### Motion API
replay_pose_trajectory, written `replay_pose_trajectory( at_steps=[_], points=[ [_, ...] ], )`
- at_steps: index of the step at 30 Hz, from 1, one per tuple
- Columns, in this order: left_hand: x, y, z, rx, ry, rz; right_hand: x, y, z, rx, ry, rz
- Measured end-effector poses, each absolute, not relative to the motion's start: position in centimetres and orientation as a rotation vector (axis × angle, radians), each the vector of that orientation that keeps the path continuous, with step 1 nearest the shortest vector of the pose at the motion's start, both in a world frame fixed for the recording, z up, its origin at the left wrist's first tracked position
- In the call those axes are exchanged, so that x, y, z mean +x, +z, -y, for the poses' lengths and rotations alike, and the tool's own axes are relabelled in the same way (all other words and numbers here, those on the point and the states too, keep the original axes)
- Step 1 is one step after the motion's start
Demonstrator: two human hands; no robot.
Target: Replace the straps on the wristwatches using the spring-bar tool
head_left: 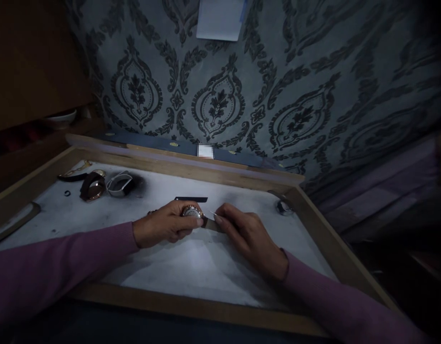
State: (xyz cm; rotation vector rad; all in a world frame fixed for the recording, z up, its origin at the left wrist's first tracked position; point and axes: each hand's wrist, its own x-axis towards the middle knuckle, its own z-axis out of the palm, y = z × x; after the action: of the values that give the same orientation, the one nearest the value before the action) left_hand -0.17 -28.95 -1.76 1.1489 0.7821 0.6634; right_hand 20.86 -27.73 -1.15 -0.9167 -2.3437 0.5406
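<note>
My left hand [163, 224] is closed around a wristwatch [191, 212] with a shiny round case, thumb pressed on its near edge. A dark strap [213, 224] extends from the case toward the right. Between the thumb and forefinger of my right hand [251, 236] is a thin, bright, needle-like tool [211, 213]; its tip points left, close to the watch. The right palm and curled fingers are partly hidden. Just beyond the watch, a flat dark strip [191, 199] with a slanted end lies on the white surface.
A shallow wooden-framed tray [163, 301] with a white bottom surrounds the work. At its back left lie a brown-strapped watch [93, 186], a grey-strapped watch [120, 184] and a small dark ring [67, 193]. Another watch [284, 206] sits at the right edge. Patterned wallpaper rises behind.
</note>
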Motion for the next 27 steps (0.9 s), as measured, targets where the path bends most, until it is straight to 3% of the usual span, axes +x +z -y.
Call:
replay_pose_trajectory(
  at_steps=[27],
  points=[
    [-0.3,-1.74,28.86,1.144,0.653,-0.794,20.94,-1.02,27.48,-0.738,0.534,2.373]
  ],
)
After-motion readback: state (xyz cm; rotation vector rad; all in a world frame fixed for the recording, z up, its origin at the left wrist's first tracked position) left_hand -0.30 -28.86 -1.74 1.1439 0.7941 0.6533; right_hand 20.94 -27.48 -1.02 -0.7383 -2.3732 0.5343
